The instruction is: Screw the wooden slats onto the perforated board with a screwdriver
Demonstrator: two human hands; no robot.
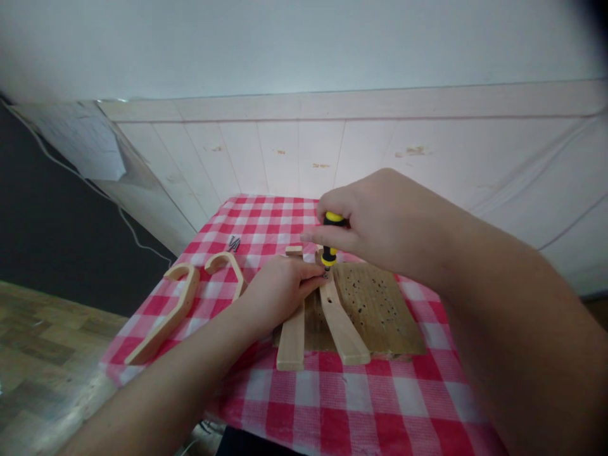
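Note:
My right hand (365, 221) is wrapped round the handle of a yellow-and-black screwdriver (329, 256), held upright with its tip down. Below the tip is a small metal screw (326, 275) at the far part of a curved wooden piece (346, 332), which has a dark hole partway along. The fingertips of my left hand (285, 285) are pinched together at the screw, and this hand lies across a straighter wooden piece (291, 342). Both wooden pieces rest partly on a brown board (380, 310) dotted with holes.
Two hook-shaped wooden pieces lie at the left, a nearer one (173, 316) and a farther one (228, 258) partly behind my left arm. Several screws (234, 243) lie beyond them. A red-and-white checked cloth (342, 405) covers the table, which meets a white panelled wall (280, 136).

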